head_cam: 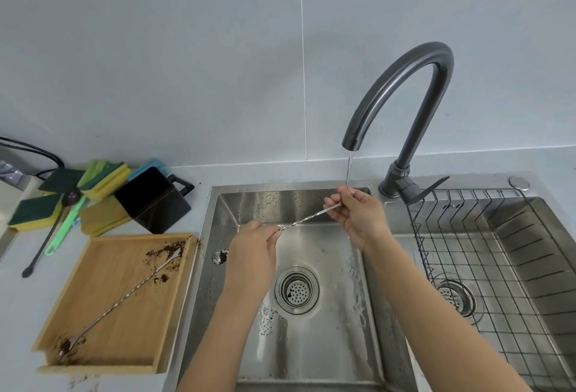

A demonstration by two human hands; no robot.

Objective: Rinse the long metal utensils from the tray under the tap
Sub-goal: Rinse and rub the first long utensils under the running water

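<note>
held utensil: a long thin twisted-stem metal bar spoon (307, 219) spans both hands above the left stainless steel sink basin (311, 345), slanting up from lower left to upper right.
left hand: the left hand (254, 243) pinches the lower end of the held spoon, fingers curled round it.
right hand: the right hand (358, 215) pinches the upper end with fingertips, right under the thin stream of water (349, 170); the tip itself is hidden by the fingers.
tap: a dark grey gooseneck metal tap (414, 86) arches over the basin, water running.
tray: a shallow rectangular bamboo tray (103, 357) sits on the pale bench (18, 313) just left of the sink, strewn with dark brown grounds.
second utensil: another long twisted metal utensil (124, 295) lies diagonally in the tray, both ends in the grounds, well apart from either hand.
drain: a round perforated strainer (296, 290) sits in the wet basin floor.
right basin: a black wire rack (486, 260) rests in it.
behind tray: green-and-yellow sponges (103, 179), a black square cup with a handle (152, 201), a light green brush handle (64, 226) and a dark long-handled spoon (46, 239).
</note>
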